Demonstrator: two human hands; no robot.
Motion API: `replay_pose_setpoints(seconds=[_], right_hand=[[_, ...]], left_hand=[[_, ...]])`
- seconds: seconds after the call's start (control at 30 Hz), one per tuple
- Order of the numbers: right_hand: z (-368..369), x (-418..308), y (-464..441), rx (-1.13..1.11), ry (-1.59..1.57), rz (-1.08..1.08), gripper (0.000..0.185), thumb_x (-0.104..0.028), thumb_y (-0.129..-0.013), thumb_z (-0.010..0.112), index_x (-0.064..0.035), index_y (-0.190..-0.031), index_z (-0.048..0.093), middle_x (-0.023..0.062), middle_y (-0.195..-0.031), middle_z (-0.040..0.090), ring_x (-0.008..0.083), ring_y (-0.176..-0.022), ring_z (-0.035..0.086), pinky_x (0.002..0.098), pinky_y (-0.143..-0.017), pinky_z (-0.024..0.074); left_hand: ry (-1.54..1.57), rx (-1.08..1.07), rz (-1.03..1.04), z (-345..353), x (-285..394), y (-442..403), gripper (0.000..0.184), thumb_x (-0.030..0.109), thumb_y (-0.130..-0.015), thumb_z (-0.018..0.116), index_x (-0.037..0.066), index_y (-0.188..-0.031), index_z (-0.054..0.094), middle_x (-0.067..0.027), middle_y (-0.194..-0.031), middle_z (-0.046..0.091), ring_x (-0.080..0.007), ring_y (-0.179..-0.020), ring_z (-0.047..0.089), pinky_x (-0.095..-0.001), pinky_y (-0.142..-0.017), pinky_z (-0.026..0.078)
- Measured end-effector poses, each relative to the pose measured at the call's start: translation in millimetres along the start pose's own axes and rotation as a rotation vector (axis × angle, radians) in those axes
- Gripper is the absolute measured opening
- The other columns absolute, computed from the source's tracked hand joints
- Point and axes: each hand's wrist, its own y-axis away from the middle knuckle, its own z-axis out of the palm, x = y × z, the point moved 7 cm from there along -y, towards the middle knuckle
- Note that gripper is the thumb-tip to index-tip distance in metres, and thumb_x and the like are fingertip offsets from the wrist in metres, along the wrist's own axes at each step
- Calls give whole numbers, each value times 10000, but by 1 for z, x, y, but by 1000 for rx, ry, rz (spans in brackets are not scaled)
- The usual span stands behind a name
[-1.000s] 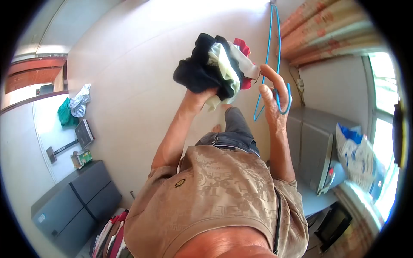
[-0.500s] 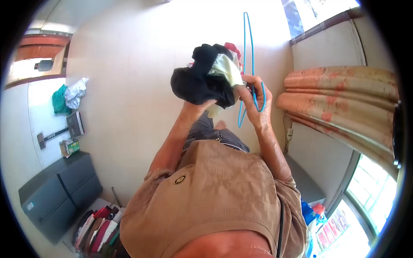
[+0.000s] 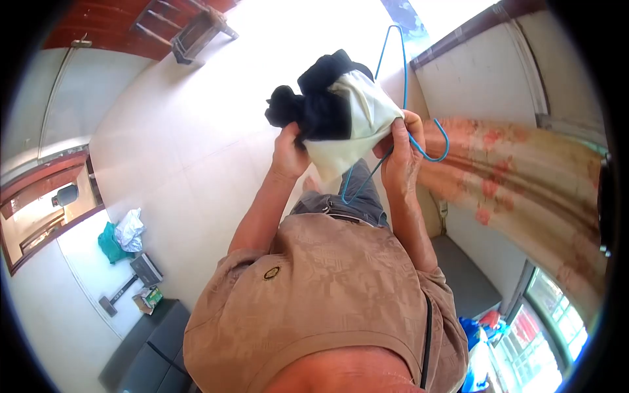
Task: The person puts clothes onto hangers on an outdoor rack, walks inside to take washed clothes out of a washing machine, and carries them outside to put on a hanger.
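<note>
A bunched black and cream garment [image 3: 331,114] hangs between my two hands, in front of my body. My left hand [image 3: 289,152] is closed on its lower left edge, by the dark cloth. With thumb and fingers my right hand [image 3: 401,147] pinches the cream corner. That same hand also holds a blue clothes hanger [image 3: 439,157], whose hook sticks out to the right. The hanger's long loop passes behind the garment, up above it and down toward my trousers. The cloth hides part of the hanger and some of my fingers.
An orange floral curtain [image 3: 488,173] hangs close on the right. Grey padded seats [image 3: 462,275] stand lower right. At left are green and silver bags [image 3: 116,242] and a small box [image 3: 147,299]. A wooden stool [image 3: 196,36] stands at the far upper left.
The garment has been spread wider, showing more cream cloth, and the red part is out of sight. The hanger has turned, its hook now pointing right. My view has swung round to the left.
</note>
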Motion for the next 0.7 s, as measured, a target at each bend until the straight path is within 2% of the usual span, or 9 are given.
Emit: replay_pose_setpoints(seconds=[0.13,0.2,0.23,0.37,0.47,0.57,0.6,0.67,0.7], right_hand=[[1,-8,-109,13,-95,81,113,-199,-1010,517,-93,-1015,555,-29,-713,539,21,-512,424,183,-413,320],[4,-11,-161,-42,-124,154,158,-223,-1013,504,-71,-1028,547,-1,-763,542,47,-559,480,202,-462,390],[9,-24,-188,-75,-155,124,165,-225,-1010,503,-68,-1038,547,-8,-778,543,42,-589,505,191,-477,432],[17,-50,-291,-117,-36,105,165,-215,-989,534,-69,-1059,567,-10,-822,571,46,-646,545,196,-527,485],[15,-66,-352,-132,68,126,146,-167,-973,561,-63,-1069,598,-13,-818,587,54,-687,561,199,-543,481],[12,-70,-395,-110,116,97,186,-201,-995,544,-42,-1052,620,21,-824,625,68,-652,567,194,-534,463],[12,-70,-403,-112,138,99,214,-218,-1006,535,-31,-1044,631,38,-827,644,75,-634,571,191,-529,454],[17,-84,-439,-149,98,24,274,-237,-1024,502,1,-1036,638,72,-817,666,94,-601,578,185,-506,428],[17,-94,-451,-107,66,-24,290,-240,-1027,495,12,-1037,639,75,-802,665,92,-592,577,179,-496,407]], left_hand=[[119,-85,-65,52,9,-95,469,326,-939,503,70,-1330,538,-118,-1319,581,-303,-1233,534,-465,-1085,392],[279,-128,-37,83,20,-132,495,289,-940,501,18,-1353,478,-140,-1331,556,-305,-1246,521,-465,-1098,390],[263,-205,-65,90,22,-154,552,320,-918,556,37,-1382,458,-131,-1357,541,-293,-1276,502,-462,-1114,374],[263,-287,-59,121,42,-250,604,352,-904,594,38,-1396,442,-132,-1370,529,-297,-1292,488,-463,-1125,362],[122,-203,-74,155,56,-310,601,375,-930,567,40,-1408,424,-139,-1375,519,-302,-1294,482,-468,-1121,365],[36,-86,-102,178,77,-375,540,372,-940,531,71,-1385,483,-104,-1376,537,-275,-1245,540,-443,-1079,410],[168,-324,-172,198,82,-393,476,319,-948,548,67,-1352,522,-102,-1312,580,-259,-1226,556,-436,-1061,427],[-481,-190,228,245,113,-432,417,213,-959,533,54,-1344,520,-107,-1314,580,-265,-1214,567,-440,-1049,440],[-572,-240,248,264,119,-454,424,226,-957,528,51,-1343,520,-109,-1313,580,-264,-1213,567,-438,-1049,439]])
